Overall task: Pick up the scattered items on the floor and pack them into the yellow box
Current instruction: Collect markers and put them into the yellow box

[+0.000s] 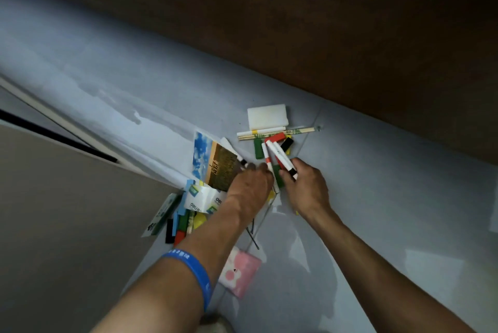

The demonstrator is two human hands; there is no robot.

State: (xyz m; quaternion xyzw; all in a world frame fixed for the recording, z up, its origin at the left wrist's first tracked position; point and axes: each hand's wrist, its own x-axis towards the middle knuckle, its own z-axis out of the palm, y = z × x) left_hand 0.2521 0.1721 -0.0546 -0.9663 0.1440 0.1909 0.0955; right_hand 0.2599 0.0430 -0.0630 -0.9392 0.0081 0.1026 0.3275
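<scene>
Two "deli" labels (213,202), right hand (304,184) gripping markers (283,160)

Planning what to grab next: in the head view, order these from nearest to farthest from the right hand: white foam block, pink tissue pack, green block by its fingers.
From the right hand:
1. Green block, touching its fingers.
2. White foam block, beyond, toward the wall.
3. Pink tissue pack, back under the left forearm.

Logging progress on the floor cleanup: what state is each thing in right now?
Right hand: grips white marker pens.
Left hand: on the floor pile, grip unclear.
White foam block: lying flat on the floor, untouched.
Pink tissue packet: on the floor, partly under the left forearm.
Picture card: lying face up.
</scene>
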